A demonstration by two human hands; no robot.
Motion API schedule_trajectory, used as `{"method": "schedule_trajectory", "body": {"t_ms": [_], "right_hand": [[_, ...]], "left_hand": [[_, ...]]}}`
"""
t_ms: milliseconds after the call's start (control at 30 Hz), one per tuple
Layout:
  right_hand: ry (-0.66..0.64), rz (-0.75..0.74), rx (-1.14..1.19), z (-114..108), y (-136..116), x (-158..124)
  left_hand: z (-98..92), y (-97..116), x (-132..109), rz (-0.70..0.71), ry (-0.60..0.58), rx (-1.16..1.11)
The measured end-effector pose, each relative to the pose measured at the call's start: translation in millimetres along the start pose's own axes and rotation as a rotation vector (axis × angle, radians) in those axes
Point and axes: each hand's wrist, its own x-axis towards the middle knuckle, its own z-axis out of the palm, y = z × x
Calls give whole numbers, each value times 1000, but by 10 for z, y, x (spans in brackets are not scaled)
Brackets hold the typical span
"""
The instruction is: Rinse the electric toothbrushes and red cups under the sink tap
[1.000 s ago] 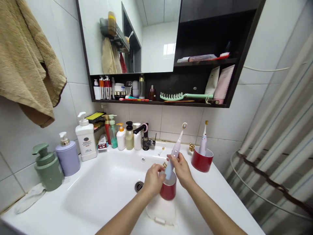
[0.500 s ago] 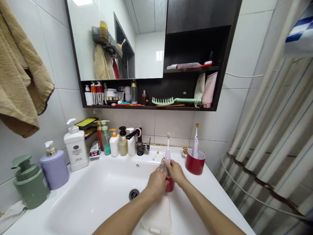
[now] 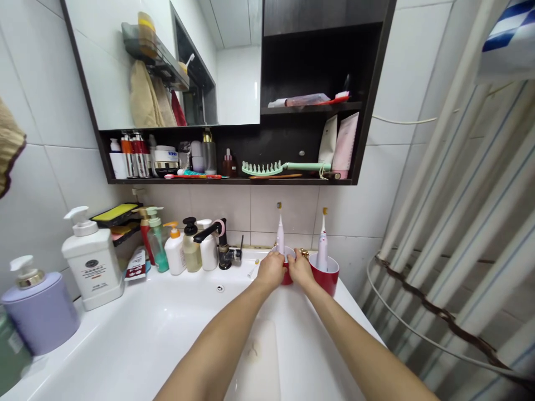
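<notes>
A small red cup [image 3: 287,277] with a pale inside stands at the back rim of the sink, between my two hands. My left hand [image 3: 271,270] grips its left side, fingers curled round it. My right hand [image 3: 300,268] holds the right side, closed against the wall of the cup. Upright in this cup is a pale pink electric toothbrush [image 3: 280,236]. Close by on the right, a second red cup [image 3: 330,278] holds a white electric toothbrush [image 3: 322,248]; my right wrist partly covers that cup.
Left of the hands are a black faucet [image 3: 223,245] and several pump bottles [image 3: 191,248]. A white sink [image 3: 159,340] lies below, with a pale board-like piece [image 3: 261,362] under my forearms. Overhead juts a dark cabinet [image 3: 234,181]; white pipes [image 3: 438,245] stand at right.
Both hands have carried the cup and its toothbrush back toward the wall, close to the other red cup. My right hand has shifted from the toothbrush handle to the cup. The view has moved.
</notes>
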Motion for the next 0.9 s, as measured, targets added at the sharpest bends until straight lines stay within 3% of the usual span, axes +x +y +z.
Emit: {"method": "schedule_trajectory", "body": {"t_ms": [167, 300, 367, 433, 467, 533, 567, 667, 767, 833, 900], "right_hand": [[47, -18, 59, 31, 47, 12], [114, -81, 126, -36, -62, -97], [145, -123, 175, -135, -184, -200], [151, -164, 229, -279, -357, -337], [137, -189, 280, -363, -461, -418], [98, -249, 400, -532, -687, -596], [41, -303, 615, -610, -799, -687], [-118, -359, 1030, -773, -1059, -926], [-179, -283, 1174, -823, -1153, -1060], [-170, -205, 1208, -818, -1146, -1100], [-161, -131, 1176, -794, -1120, -1126]], "left_hand": [[81, 12, 17, -1, 30, -48], [-20, 40, -43, -21, 130, -105], [-176, 74, -110, -124, 225, -304], [-414, 140, -219, -221, 293, -689], [-556, 187, -290, -195, 301, -904], [-850, 301, -455, -59, 295, -1252], [-985, 362, -540, 3, 273, -1373], [-1258, 514, -754, 96, 192, -1572], [-1318, 562, -870, 72, 177, -1649], [-1292, 543, -903, -17, 163, -1676], [-1255, 515, -917, -144, 75, -1679]]}}
